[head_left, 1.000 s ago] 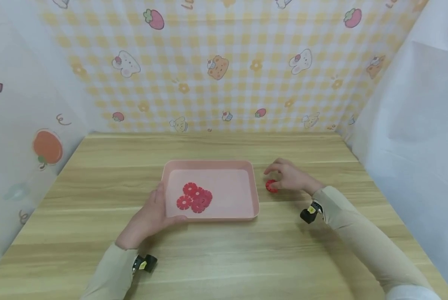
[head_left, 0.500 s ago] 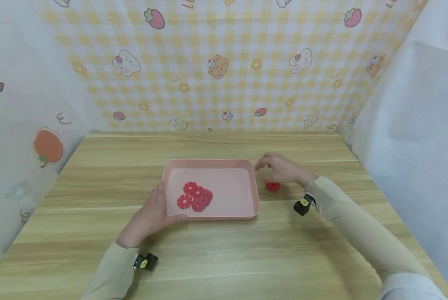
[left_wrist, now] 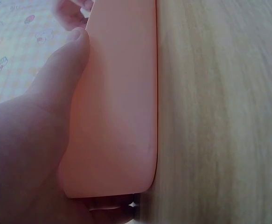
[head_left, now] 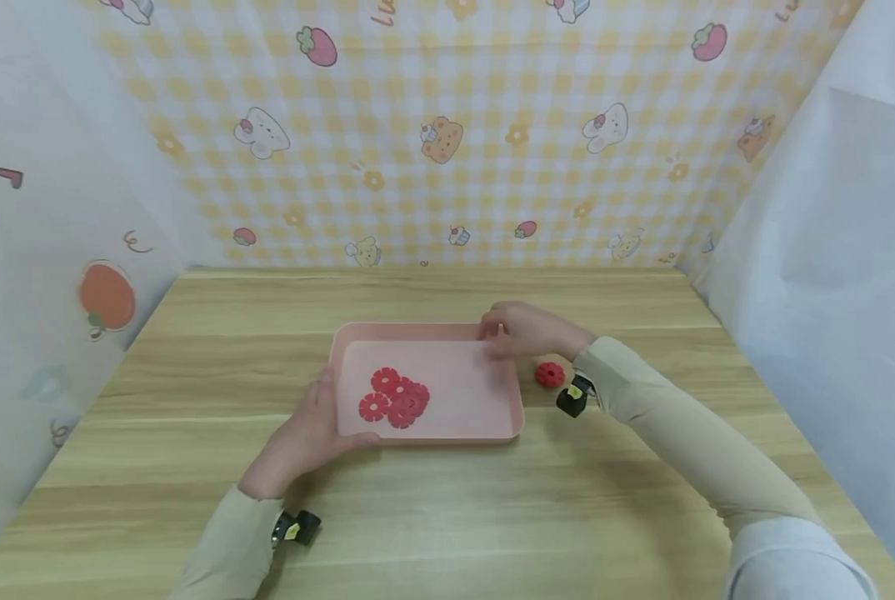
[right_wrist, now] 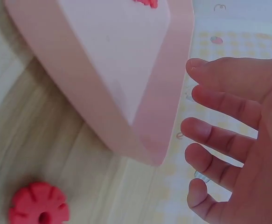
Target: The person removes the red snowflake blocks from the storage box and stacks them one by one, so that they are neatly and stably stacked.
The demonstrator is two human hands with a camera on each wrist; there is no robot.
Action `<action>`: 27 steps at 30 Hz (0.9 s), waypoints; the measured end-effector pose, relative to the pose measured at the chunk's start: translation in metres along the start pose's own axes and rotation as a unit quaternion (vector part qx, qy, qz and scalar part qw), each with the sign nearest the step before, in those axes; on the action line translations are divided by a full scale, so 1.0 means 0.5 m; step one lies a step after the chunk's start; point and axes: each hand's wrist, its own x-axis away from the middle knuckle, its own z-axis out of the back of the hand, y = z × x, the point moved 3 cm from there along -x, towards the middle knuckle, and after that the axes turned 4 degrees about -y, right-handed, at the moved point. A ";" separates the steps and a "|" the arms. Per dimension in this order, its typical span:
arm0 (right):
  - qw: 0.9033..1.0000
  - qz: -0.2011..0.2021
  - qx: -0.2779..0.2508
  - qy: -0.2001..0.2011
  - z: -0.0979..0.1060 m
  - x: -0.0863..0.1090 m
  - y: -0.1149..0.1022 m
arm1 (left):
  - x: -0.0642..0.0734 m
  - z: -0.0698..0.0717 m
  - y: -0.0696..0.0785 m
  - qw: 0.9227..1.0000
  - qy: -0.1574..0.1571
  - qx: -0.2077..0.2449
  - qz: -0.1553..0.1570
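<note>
A shallow pink tray (head_left: 462,392) lies on the table with several red notched discs (head_left: 395,398) grouped in its left half, partly overlapping. My left hand (head_left: 305,433) holds its front left corner, the thumb along the front wall and the fingers by the left side. My right hand (head_left: 533,329) is above the tray's back right corner. In the right wrist view that hand's fingers (right_wrist: 224,135) are loosely bent and apart, holding nothing. Another red notched disc (head_left: 549,375) rests on the table right of the tray, below the right wrist.
A wood-grain table (head_left: 447,517) carries everything. Behind it hangs a yellow checked cloth (head_left: 485,175) with cartoon prints. Pale sheets (head_left: 822,208) flank both sides. A small black camera (head_left: 575,396) sits on each wrist.
My right hand has left the red disc on the table and moved left to the tray's back right corner. The disc stays behind. My left hand keeps its hold on the tray.
</note>
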 end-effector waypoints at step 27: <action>0.993 0.053 -0.011 -0.104 -0.081 -0.126 -0.104 | 0.001 -0.003 -0.003 1.000 0.009 0.009 -0.002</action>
